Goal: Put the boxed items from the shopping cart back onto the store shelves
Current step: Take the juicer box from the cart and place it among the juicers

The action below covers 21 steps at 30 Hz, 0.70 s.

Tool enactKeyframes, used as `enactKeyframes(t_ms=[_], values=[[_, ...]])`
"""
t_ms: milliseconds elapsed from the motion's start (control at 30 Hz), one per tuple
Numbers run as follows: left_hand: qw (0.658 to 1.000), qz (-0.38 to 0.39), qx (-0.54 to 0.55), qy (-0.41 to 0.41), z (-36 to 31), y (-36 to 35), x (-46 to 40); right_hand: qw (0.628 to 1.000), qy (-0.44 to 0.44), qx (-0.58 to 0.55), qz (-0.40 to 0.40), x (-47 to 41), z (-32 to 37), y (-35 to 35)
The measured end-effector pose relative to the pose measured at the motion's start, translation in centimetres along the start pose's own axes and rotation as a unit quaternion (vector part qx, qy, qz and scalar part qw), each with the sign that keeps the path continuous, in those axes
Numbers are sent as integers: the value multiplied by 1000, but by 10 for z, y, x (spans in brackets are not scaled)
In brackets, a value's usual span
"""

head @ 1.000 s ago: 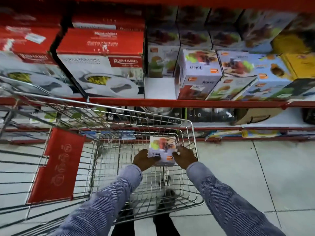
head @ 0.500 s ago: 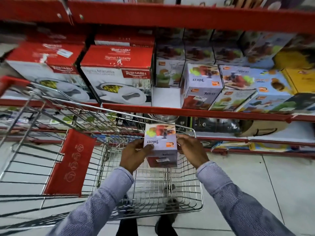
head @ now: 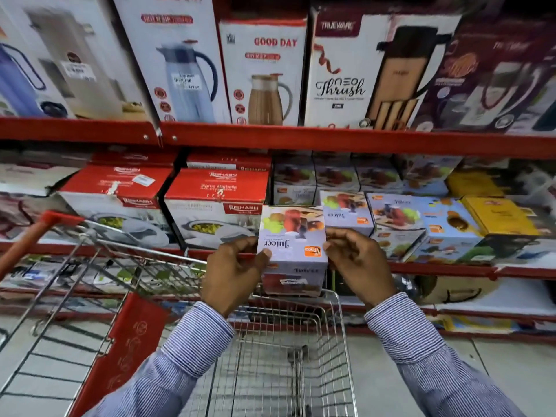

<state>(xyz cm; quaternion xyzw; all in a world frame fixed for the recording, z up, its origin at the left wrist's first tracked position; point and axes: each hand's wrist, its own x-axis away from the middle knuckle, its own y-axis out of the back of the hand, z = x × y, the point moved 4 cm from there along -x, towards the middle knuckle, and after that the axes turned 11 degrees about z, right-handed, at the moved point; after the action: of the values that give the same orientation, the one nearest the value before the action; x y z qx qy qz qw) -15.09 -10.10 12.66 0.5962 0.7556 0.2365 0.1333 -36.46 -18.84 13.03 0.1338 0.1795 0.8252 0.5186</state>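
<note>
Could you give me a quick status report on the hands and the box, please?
Left hand and right hand gripping juicer box. Box above shopping cart, facing shelf gap. Nothing blocking.

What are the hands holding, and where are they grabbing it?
A juicer box, pinched between the left hand and right hand by its two sides.

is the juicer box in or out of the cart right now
Out. Both the left hand and right hand hold the juicer box above the cart rim, level with the shelf's matching boxes.
</note>
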Motion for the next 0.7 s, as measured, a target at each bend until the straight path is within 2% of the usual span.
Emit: enactKeyframes(t_ms=[333,500,700], values=[[997,-78,-12,-17,-1,-22,-36,999,-29,-18,-25,-46,-17,6],[996,-90,23,13,15,-40,-57,998,-55,-18,-33,-69,-35,0],[996,-87,31,10,26,-51,-81,996,-82,23,-31,-90,-41,-5]])
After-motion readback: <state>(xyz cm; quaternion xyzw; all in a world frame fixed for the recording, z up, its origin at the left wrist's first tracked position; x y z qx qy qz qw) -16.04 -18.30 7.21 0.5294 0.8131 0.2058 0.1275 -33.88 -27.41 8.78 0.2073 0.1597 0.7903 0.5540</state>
